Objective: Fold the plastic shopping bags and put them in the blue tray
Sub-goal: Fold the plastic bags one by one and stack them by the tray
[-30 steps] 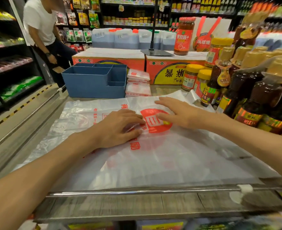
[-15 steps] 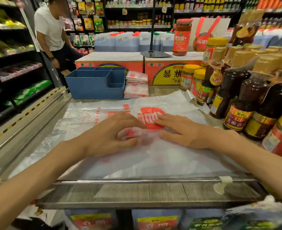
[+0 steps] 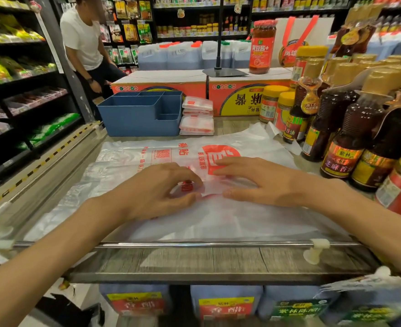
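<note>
Two hands work on the plastic bag (image 3: 218,215) spread flat on the counter (image 3: 194,263). Our left hand (image 3: 157,192) pinches a small fold of it with curled fingers; our right hand (image 3: 263,182) presses it, fingers straight. Behind stands the blue tray (image 3: 138,119).

Pretty clearly a grocery store: stocked shelves (image 3: 202,22) of jars and packets run along the back wall, with bagged goods on the racks (image 3: 18,74) to the left. Labelled sesame oil bottles (image 3: 350,128) crowd the right side of the counter (image 3: 194,263), big jugs (image 3: 183,55) sit behind printed cartons (image 3: 161,88), and a shopper in a white T-shirt (image 3: 84,41) stands in the aisle.
</note>
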